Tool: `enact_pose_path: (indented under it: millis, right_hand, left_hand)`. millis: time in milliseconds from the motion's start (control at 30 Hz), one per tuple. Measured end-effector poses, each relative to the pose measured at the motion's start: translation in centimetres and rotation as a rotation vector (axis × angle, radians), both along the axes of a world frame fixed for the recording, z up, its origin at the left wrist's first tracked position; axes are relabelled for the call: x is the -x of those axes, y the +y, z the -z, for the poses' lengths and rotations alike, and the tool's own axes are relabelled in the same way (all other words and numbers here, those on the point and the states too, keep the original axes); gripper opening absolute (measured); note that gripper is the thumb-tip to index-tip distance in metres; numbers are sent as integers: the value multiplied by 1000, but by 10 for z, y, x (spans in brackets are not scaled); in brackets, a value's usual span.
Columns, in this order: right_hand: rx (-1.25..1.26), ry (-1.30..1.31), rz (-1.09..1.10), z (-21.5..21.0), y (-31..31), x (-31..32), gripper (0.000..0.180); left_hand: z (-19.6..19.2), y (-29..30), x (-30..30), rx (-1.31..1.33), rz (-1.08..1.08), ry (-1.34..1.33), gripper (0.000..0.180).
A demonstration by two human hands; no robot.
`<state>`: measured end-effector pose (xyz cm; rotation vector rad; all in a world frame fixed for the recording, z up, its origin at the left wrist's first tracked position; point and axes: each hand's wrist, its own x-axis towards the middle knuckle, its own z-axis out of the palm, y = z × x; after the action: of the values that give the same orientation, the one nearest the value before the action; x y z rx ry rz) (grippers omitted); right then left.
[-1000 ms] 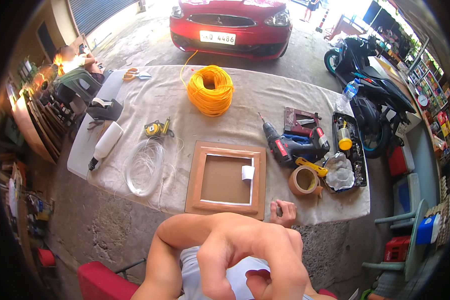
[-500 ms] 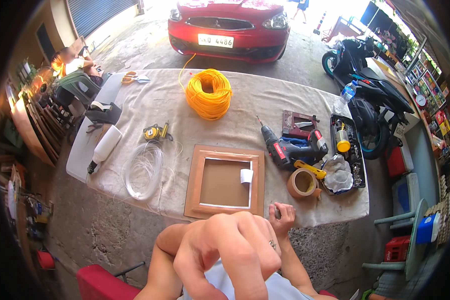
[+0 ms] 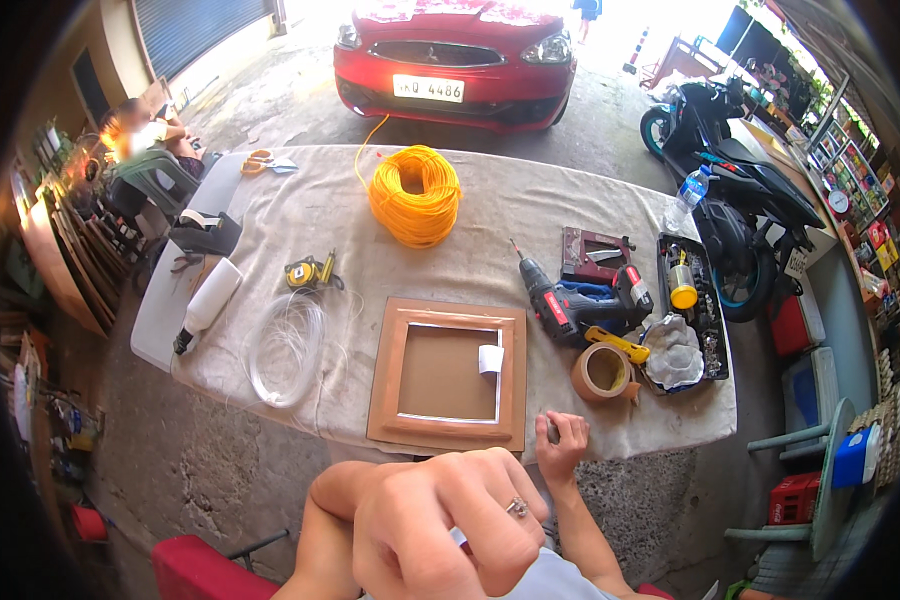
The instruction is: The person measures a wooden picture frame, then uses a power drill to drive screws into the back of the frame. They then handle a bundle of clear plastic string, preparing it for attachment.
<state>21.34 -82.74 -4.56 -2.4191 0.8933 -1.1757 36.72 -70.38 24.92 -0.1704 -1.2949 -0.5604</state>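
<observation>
Frame (image 3: 394, 370) is lying flat on the table (image 3: 300, 220), beyond the left hand (image 3: 450, 525) and just beside the right hand (image 3: 562, 442). The left fingers are hovering curled near the camera; I cannot tell whether they are gripping anything. The right fingers are resting bent at the table's edge, a tape roll (image 3: 586, 376) sitting beyond them; whether they are pinching something is unclear. Good handling is probably calling for steadying the rails, sparing the white slip (image 3: 490, 359).

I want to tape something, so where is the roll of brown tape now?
In the head view, the roll of brown tape sits on the right of the table, between the yellow cutter and the right hand.
</observation>
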Motion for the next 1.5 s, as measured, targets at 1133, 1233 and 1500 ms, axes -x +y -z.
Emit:
enact_pose_path:
  millis: [1133, 1233, 1500]
  right_hand:
    - [30, -18, 6, -3, 0, -3, 13]
    - [31, -20, 8, -3, 0, -3, 13]
    - [26, -11, 6, -5, 0, -3, 14]
  left_hand:
    - [5, 35, -12, -190, -828, -512, 15]
    - [6, 25, -7, -70, -879, -448, 16]
    - [29, 32, -14, -111, -487, -388, 12]
